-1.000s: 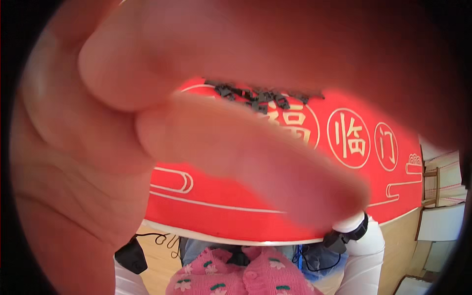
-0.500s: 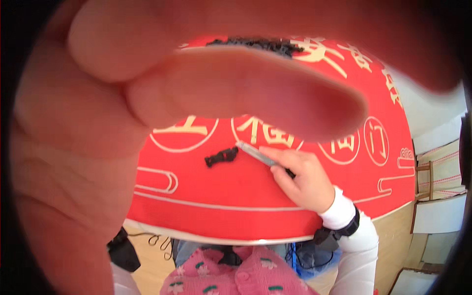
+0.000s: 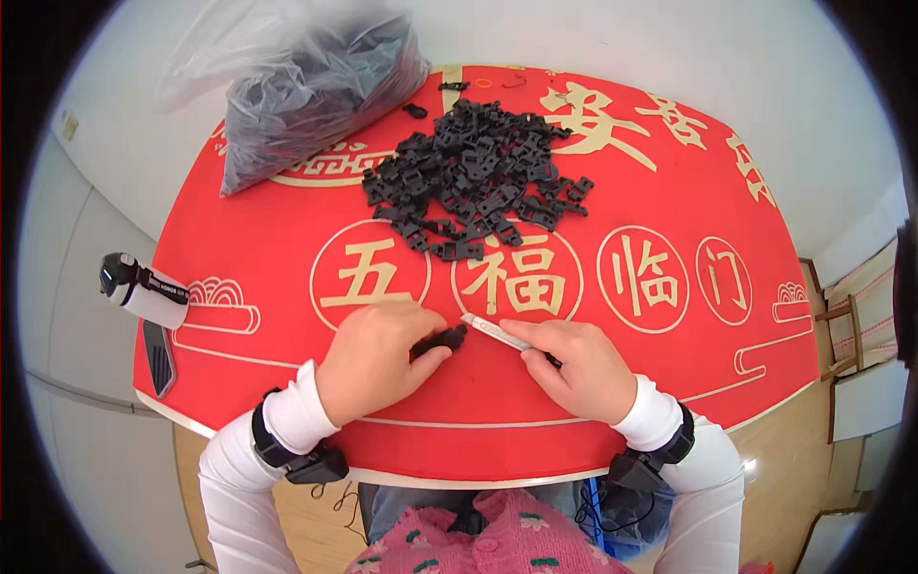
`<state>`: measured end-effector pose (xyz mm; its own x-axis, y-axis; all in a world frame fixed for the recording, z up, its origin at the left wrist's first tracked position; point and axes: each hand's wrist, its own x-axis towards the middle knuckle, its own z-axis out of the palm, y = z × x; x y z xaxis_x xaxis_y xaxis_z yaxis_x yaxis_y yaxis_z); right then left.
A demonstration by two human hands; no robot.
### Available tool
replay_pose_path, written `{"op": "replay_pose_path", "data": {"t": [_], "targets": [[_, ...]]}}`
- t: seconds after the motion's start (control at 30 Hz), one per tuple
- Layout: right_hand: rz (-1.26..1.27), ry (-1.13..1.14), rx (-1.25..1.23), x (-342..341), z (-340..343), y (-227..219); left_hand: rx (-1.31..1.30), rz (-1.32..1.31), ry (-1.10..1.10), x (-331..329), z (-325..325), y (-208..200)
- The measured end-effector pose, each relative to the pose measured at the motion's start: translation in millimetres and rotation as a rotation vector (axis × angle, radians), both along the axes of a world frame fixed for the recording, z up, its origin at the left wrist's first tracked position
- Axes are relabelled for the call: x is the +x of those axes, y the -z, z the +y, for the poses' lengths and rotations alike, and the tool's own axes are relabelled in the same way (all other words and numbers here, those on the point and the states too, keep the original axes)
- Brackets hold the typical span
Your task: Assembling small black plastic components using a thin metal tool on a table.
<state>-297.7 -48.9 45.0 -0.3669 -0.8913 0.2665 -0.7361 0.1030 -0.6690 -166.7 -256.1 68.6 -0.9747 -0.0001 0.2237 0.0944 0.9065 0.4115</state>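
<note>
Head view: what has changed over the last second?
The left hand that blocked the lens has come down to the red cloth and taken hold of a black clip. The right hand still holds the slim tool, tip now at the clip. The clip pile stays put.

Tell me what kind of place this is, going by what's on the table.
Probably a home or small workshop set up for hand piecework: a red tablecloth on a table, a pile of small black plastic parts, and a clear bag holding more. The left hand holds one part; the right hand holds a thin tool.
</note>
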Motion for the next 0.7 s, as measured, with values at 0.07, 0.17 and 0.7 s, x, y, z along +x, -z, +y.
{"op": "replay_pose_path", "data": {"t": [0.07,0.17,0.7], "targets": [[0.005,0.002,0.006,0,0,-2,0.047,-0.034,0.0,0,0,4],[0.002,-0.004,0.03,1,-1,-3,-0.048,0.081,0.033,-1,1,10],[-0.055,-0.023,0.072,2,-2,-6,-0.13,0.193,0.06,8,7,19]]}}
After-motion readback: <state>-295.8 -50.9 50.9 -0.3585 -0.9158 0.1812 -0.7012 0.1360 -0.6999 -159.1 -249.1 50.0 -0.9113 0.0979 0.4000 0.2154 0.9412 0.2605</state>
